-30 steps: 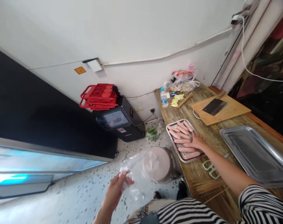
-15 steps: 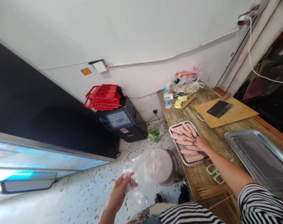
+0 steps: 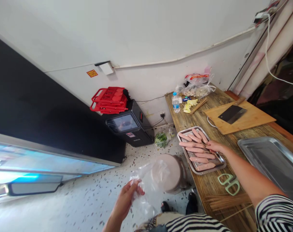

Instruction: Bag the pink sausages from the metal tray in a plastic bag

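At a wooden table (image 3: 192, 120), reaching over tray (image 3: 218, 162) of sausages (image 3: 195, 150), pinching skewer (image 3: 203, 146) with right fingers (image 3: 210, 145) (and clear bag (image 3: 147, 184) with left fingers (image 3: 136, 183)).

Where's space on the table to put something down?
Bare wood shows between the bottle and the sausage tray, and the cutting board has room right of the cleaver. It's crowded near the bags and around the green handles and sticks.

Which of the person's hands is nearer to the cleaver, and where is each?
Right. The right hand is at the edge of the sausage tray nearer the cleaver; the left hand, holding a clear plastic bag, is farther off, beyond the tray's opposite side.
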Demonstrator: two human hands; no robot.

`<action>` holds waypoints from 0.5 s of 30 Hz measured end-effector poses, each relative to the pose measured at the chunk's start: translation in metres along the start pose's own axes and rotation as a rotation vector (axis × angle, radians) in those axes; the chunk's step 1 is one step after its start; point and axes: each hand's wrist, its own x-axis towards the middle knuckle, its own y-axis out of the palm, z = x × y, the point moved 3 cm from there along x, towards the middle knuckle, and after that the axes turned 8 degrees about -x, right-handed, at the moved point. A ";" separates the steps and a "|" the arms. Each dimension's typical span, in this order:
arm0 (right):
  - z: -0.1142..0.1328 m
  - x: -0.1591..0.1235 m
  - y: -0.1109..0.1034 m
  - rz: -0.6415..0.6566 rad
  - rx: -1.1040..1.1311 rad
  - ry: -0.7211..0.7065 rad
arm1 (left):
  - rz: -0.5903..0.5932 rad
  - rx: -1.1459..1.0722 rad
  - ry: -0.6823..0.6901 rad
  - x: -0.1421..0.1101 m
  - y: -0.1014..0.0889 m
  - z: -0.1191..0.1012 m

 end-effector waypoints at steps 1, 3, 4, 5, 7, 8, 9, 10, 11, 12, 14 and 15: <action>-0.003 0.002 0.001 0.027 0.000 -0.003 | 0.006 -0.003 -0.004 0.001 0.000 0.000; -0.007 0.004 0.003 0.055 0.005 -0.006 | 0.019 -0.005 -0.012 0.002 0.001 0.000; -0.009 0.004 0.003 0.057 0.009 -0.007 | 0.027 -0.006 -0.014 0.002 0.001 0.001; -0.010 0.004 0.004 0.051 0.013 -0.009 | 0.032 -0.007 -0.016 0.003 0.001 0.001; -0.012 0.002 0.004 0.013 0.014 -0.019 | 0.038 -0.008 -0.018 0.004 0.001 0.002; -0.012 0.000 0.003 -0.016 0.012 -0.027 | 0.038 -0.006 -0.020 0.004 0.001 0.003; -0.011 -0.001 0.002 -0.049 0.010 -0.038 | 0.038 -0.003 -0.023 0.004 0.002 0.003; -0.011 -0.002 0.002 -0.081 0.009 -0.046 | 0.038 0.001 -0.026 0.004 0.002 0.003; -0.011 -0.003 0.002 -0.110 0.009 -0.052 | 0.039 0.004 -0.029 0.004 0.002 0.003; -0.011 -0.004 0.002 -0.136 0.011 -0.053 | 0.040 0.008 -0.030 0.003 0.002 0.003; -0.013 -0.007 0.003 -0.180 0.022 -0.044 | 0.037 0.017 -0.025 0.003 0.002 0.002; -0.014 -0.009 0.004 -0.201 0.029 -0.039 | 0.034 0.019 -0.021 0.003 0.002 0.002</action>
